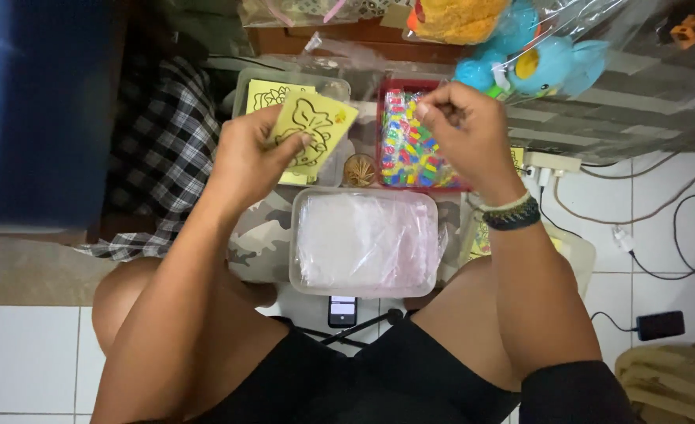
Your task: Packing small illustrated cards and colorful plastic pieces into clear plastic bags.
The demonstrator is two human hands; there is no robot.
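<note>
Yellow card [314, 126]: 1 piece with a black outline drawing, pinched between thumb and fingers of the left hand [252, 157], held tilted above the clear tub [285, 85] of similar cards. Right hand [464, 129]: fingers curled together over the red tray [381, 118] of coloured pieces; whether it pinches anything cannot be told. Nearest the body: 1 clear tub of plastic bags [363, 239], closer than both.

Right hand [461, 129] is closing its grip over the red tray of coloured pieces [410, 149]; whatever the fingertips are pinching is too small to tell. Left hand [249, 161] is covering the lower edge of the yellow card [312, 126]. Top edge is cutting off the plush toys [512, 47] in clear bags. Phone [342, 310] is lying partly hidden behind the clear tub [363, 239].
</note>
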